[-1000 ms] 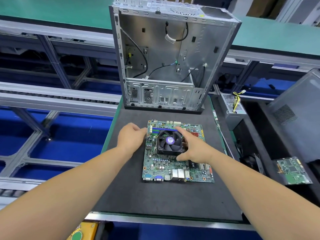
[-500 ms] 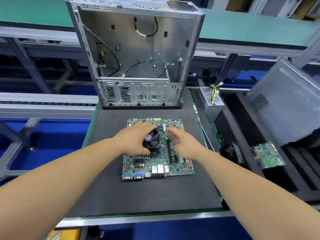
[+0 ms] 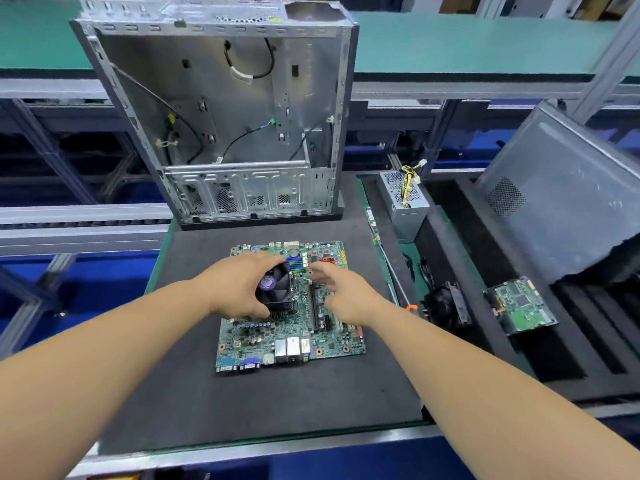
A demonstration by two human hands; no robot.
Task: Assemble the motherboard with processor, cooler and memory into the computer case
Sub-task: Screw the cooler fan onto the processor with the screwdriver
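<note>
Since a second ago the left hand (image 3: 239, 285) has shifted from the board's left edge onto the cooler (image 3: 275, 287), and the right hand (image 3: 341, 296) has come off the cooler to the right of it.

Head view: the left hand curls round the cooler — fingers over its far side, thumb at its near side — gripping it. The cooler sits on the motherboard (image 3: 291, 337), which lies flat on the dark mat of the bench (image 3: 242, 410). The right hand hovers just right of the cooler over the board's slots, fingers loosely spread and holding nothing; whether the fingertips touch the board cannot be told.

Beyond both hands the computer case (image 3: 221, 109) stands upright on the mat, its open side facing the person, loose cables hanging inside — well apart from the motherboard. Right of the right hand, off the mat, lie a power supply (image 3: 403, 206), a small green circuit board (image 3: 521, 304) and a grey side panel (image 3: 561, 188).
</note>
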